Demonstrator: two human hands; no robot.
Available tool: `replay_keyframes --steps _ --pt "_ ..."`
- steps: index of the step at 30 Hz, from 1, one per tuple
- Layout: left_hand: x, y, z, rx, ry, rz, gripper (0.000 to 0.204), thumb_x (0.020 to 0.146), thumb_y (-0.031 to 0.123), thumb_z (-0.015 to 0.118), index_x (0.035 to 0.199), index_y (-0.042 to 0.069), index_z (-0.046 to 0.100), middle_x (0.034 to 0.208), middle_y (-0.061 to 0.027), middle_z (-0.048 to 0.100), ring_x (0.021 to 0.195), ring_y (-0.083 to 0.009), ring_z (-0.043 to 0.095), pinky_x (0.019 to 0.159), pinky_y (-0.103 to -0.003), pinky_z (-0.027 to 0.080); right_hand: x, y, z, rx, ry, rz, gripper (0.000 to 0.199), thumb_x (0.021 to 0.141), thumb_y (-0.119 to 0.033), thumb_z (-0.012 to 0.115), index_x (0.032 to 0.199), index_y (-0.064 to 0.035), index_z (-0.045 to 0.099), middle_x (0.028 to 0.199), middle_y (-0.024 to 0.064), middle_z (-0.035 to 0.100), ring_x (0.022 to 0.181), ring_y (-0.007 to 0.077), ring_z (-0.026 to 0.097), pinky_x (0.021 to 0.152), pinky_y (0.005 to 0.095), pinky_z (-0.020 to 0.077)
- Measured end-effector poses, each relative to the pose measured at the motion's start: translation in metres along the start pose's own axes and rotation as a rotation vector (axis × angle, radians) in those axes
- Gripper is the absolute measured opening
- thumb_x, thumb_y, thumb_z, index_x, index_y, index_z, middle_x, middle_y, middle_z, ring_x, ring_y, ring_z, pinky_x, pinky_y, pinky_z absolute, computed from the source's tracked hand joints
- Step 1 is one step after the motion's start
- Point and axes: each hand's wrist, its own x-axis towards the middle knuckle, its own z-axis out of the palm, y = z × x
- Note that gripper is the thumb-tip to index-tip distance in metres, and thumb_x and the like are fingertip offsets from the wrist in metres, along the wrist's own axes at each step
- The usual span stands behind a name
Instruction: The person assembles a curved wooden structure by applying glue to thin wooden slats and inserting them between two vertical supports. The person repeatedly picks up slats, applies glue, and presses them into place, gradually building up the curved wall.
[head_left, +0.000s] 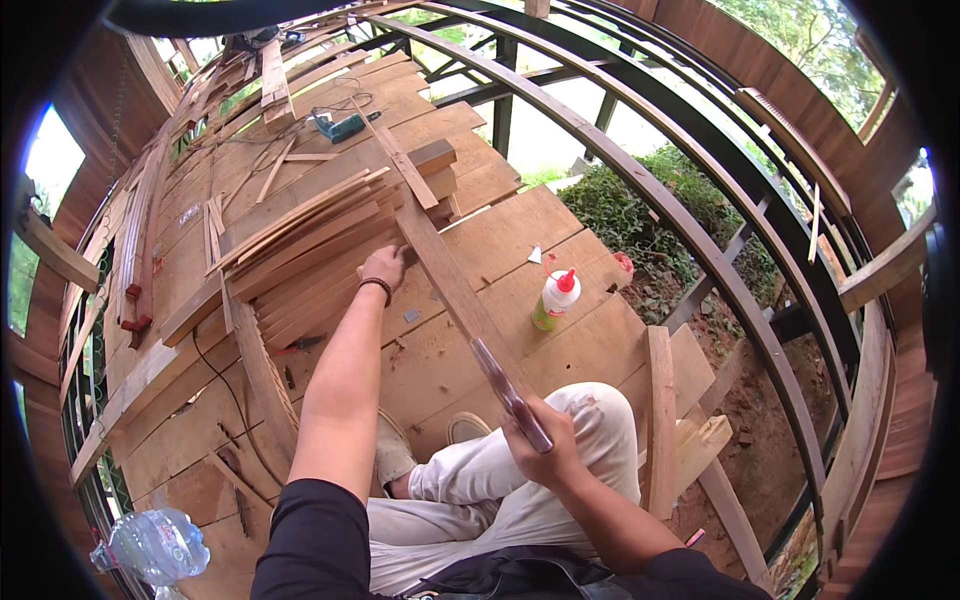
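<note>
The right grip (545,440) wraps a glossy brown strip (497,375); beyond it stands a white bottle (557,300). The left grip (384,267), its hold unclear, is beside stacked boards (325,235).

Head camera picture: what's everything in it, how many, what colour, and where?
Floor boards: many, tan, below
Long plank: one, brown, middle
Wood stack: one, brown, left of long plank
Shiny bar: one, dark brown, lower middle
Squeeze bottle: one, white and red, right of long plank
Power tool: one, teal, far away
Jug: one, clear, lower left
Curved beams: several, dark, right
Plants: many, green, outside
Trousers: one pair, off-white, bottom
Sleeves: two, black, bottom
Left grip: one, bare, by long plank
Right grip: one, bare, on shiny bar
</note>
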Motion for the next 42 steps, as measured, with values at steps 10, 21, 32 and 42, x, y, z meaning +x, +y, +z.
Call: replay_keyframes --steps 10,21,32,42 --pt "0.004 -0.009 0.02 0.013 -0.001 -0.015 0.046 0.104 0.05 0.043 0.113 0.017 0.073 0.121 -0.0153 0.071 0.118 -0.0357 0.065 0.096 -0.056 0.044 -0.012 -0.002 -0.008 -0.056 -0.018 -0.015 0.017 0.089 -0.011 0.074 0.081 -0.0032 0.062 0.061 0.0115 0.059 0.052 0.0183 0.058 0.052 0.0345 0.0449" --pt "-0.007 0.004 0.009 0.085 0.024 -0.01 0.046 0.104 0.052 0.043 0.114 0.017 0.072 0.122 -0.0137 0.072 0.118 -0.0352 0.065 0.097 -0.055 0.043 -0.031 -0.003 -0.014 -0.028 -0.029 -0.01 0.018 0.088 -0.007 0.074 0.08 -0.0025 0.059 0.061 0.0082 0.056 0.053 0.0136 0.053 0.052 0.0322 0.0423" --pt "-0.023 0.024 -0.002 0.097 0.058 0.027 0.043 0.104 0.047 0.044 0.11 0.015 0.071 0.113 -0.0152 0.073 0.114 -0.0378 0.066 0.096 -0.054 0.048 -0.044 -0.01 -0.031 0.026 -0.053 0.074 0.017 0.091 -0.006 0.07 0.08 -0.0013 0.058 0.063 0.007 0.056 0.057 0.012 0.052 0.055 0.0324 0.0435" --pt "-0.008 0.0 0.002 0.119 0.064 0.008 0.044 0.104 0.052 0.043 0.114 0.02 0.071 0.118 -0.0115 0.073 0.116 -0.0358 0.067 0.097 -0.057 0.044 -0.027 -0.009 -0.019 -0.035 -0.044 -0.014 0.018 0.088 -0.009 0.074 0.08 -0.0028 0.059 0.06 0.0095 0.057 0.053 0.0165 0.055 0.052 0.0334 0.0438"
